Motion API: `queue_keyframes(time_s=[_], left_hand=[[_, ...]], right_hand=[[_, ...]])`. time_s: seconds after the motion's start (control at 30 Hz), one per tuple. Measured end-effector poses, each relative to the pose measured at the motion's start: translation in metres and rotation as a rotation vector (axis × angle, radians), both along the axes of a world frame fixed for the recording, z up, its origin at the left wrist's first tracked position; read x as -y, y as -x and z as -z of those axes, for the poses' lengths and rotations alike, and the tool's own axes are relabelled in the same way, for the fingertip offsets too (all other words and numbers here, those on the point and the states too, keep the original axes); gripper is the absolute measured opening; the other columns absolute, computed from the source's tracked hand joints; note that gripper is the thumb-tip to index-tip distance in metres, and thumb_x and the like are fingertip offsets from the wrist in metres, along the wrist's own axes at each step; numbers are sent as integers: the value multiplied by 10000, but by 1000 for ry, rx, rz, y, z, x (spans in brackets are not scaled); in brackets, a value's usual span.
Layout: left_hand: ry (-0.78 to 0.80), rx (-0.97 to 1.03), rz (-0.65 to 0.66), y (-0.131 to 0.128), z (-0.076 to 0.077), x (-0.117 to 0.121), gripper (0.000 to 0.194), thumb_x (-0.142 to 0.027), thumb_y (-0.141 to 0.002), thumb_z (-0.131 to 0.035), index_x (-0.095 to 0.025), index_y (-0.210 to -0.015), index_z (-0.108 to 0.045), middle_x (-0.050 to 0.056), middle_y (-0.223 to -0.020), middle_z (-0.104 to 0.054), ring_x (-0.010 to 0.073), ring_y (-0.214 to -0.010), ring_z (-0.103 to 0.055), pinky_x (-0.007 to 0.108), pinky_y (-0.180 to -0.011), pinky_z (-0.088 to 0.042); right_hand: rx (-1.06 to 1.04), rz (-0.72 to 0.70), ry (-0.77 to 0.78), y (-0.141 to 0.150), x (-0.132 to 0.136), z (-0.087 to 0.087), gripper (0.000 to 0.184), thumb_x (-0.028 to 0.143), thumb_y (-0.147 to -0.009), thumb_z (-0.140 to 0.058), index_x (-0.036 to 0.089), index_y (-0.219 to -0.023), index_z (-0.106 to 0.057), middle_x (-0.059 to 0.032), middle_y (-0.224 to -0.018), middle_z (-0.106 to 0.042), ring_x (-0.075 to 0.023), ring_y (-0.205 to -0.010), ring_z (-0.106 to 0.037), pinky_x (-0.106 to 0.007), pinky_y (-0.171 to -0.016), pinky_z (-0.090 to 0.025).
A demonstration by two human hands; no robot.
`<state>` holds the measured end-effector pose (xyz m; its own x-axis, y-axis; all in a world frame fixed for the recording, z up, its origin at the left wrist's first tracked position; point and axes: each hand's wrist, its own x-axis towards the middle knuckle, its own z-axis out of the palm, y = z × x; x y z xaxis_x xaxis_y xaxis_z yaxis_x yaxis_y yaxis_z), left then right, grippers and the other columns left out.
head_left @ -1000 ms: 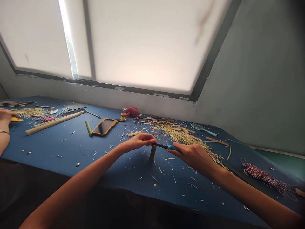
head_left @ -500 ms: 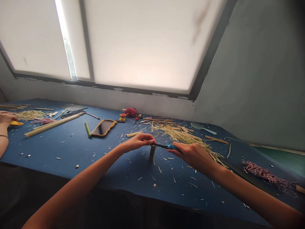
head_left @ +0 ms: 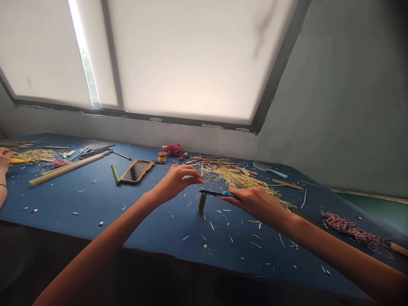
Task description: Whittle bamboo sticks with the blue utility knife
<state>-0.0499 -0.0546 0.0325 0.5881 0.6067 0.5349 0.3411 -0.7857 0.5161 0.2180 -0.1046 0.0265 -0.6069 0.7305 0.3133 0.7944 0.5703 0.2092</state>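
I'm gripping a blue-handled craft knife (head_left: 227,194) in my closed right hand (head_left: 251,203) just above the upright bamboo tube (head_left: 202,203) on the blue counter (head_left: 153,231), my left hand (head_left: 176,182) pinching what looks like a pale sliver (head_left: 188,177). Plenty of bamboo shavings (head_left: 237,181) are lying strewn beyond, and the tube is standing uncut as far as I can tell.

On my feed the work table (head_left: 63,199) has a blue top, scattered all over with pale bamboo slivers (head_left: 211,225). I can see a short bamboo tube (head_left: 202,203) standing upright near the front middle, a heap of bamboo strips (head_left: 242,180) behind it, and a phone in an orange case (head_left: 136,171) lying face up further left. Just beside the phone lies a short green bamboo piece (head_left: 115,174), then a long bamboo pole (head_left: 66,168). Far right sits a tangle of red-and-white twine (head_left: 350,227), and a pink plush toy (head_left: 172,149) lies by the back wall
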Motion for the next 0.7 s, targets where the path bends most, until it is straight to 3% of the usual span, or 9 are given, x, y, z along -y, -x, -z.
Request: queue_keyframes(time_s=[0.13,0.3,0.53,0.7], left_hand=[[-190,-202,-66,-5,-2,17,171,-345,-880,-553,-247,-842,-688,3,-869,-675,175,-906,-564,447,-1037,-198],[-305,-267,-151,-16,10,21,216,-214,-925,-441,-202,-809,-623,20,-835,-668,177,-873,-556,465,-1044,-180],[-300,-276,-239,-24,38,25,210,-109,-896,-409,-183,-785,-571,24,-783,-643,179,-820,-553,477,-978,-220],[-289,-254,-276,-20,46,28,213,-76,-885,-399,-185,-813,-567,22,-809,-637,182,-851,-556,474,-976,-212]], right_hand=[[28,-18,-3,3,1,-5,473,526,-961,-239,200,-808,-545,23,-534,-530,-99,-422,-469,-254,-438,-231],[48,-70,-40,2,-3,-10,459,506,-969,-245,201,-847,-565,26,-531,-536,-95,-420,-464,-252,-435,-216],[219,-78,-117,2,-8,-7,501,546,-955,-228,192,-774,-534,26,-485,-504,-90,-383,-445,-250,-426,-163],[182,-81,-135,4,-10,6,455,497,-972,-239,189,-802,-529,20,-536,-557,-95,-412,-500,-262,-428,-138]])
